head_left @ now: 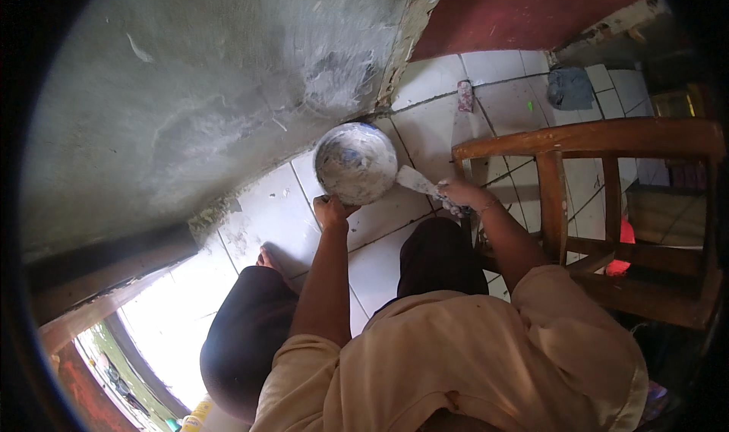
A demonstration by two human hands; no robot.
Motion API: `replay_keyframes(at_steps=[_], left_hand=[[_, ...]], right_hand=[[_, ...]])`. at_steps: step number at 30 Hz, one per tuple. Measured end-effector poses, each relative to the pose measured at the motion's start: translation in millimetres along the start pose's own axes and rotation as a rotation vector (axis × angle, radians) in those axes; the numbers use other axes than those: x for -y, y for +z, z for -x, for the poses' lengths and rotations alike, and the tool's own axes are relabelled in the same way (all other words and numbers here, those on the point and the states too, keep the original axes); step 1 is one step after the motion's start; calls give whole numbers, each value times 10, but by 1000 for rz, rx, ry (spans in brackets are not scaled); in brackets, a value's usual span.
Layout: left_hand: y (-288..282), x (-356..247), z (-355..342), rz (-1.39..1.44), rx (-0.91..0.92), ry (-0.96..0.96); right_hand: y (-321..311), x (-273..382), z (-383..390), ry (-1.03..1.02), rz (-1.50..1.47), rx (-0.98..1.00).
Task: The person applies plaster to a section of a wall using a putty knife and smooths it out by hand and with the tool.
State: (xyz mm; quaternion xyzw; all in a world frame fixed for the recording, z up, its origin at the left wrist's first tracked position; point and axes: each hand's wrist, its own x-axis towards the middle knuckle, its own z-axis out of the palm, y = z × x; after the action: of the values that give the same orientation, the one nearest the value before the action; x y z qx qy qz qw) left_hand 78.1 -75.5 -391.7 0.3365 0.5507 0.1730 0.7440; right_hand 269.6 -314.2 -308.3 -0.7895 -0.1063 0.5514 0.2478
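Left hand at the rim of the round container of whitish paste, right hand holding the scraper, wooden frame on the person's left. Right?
One error: the wooden frame is on the person's right, as the head view shows. The left hand is at the rim of the round container, and the right hand holds the scraper.

Near the edge of the floor [269, 216] by the wall [220, 60], paste [364, 172] lies in the bowl [355, 127], putty knife [414, 179] right, chair [592, 136] farther right.

1 wooden chair [592, 137]; white floor tiles [429, 128]
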Motion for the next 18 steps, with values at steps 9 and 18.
replay_keyframes(at_steps=[9,18], left_hand=[[-16,-27,44,-325,-104,-23],[-88,-465,40,-722,-549,492]], right_hand=[[110,914,781,-604,-43,-749],[342,1709,1116,-1210,154,-1277]])
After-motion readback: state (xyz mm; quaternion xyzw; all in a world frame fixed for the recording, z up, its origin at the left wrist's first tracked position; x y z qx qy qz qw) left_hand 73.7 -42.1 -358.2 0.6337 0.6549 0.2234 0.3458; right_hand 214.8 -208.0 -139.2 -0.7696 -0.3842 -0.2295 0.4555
